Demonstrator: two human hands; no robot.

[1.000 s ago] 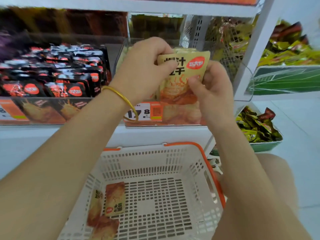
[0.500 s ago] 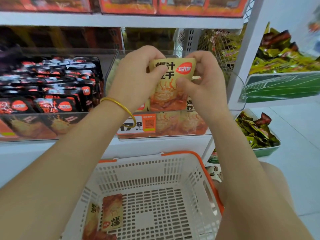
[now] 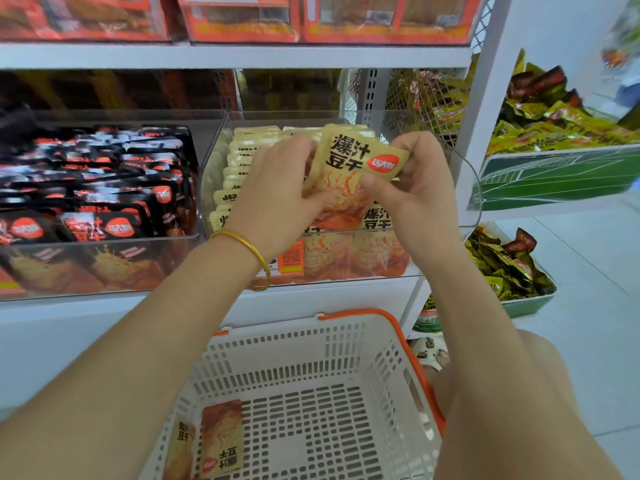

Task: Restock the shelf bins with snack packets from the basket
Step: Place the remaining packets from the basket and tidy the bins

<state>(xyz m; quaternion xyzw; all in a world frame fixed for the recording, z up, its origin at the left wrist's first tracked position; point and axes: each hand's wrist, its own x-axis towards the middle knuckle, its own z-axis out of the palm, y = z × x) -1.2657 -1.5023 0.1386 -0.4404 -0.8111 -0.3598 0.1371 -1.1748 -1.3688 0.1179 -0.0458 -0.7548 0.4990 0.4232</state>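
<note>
yellow snack packet [image 3: 349, 168] pinched by left hand [image 3: 277, 192] and right hand [image 3: 412, 181] over clear bin [image 3: 346, 268] of matching packets, two packets [image 3: 211, 441] in white basket [image 3: 381, 344]

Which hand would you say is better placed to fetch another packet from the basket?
Probably left hand: spare packets lie at the basket's left side, under that arm; right hand sits farther.

The white shelf [image 3: 104, 315] carries a left bin [image 3: 145, 245] of black packets [image 3: 104, 174] beside a right bin [image 3: 465, 202] of yellow packets [image 3: 249, 157].
</note>
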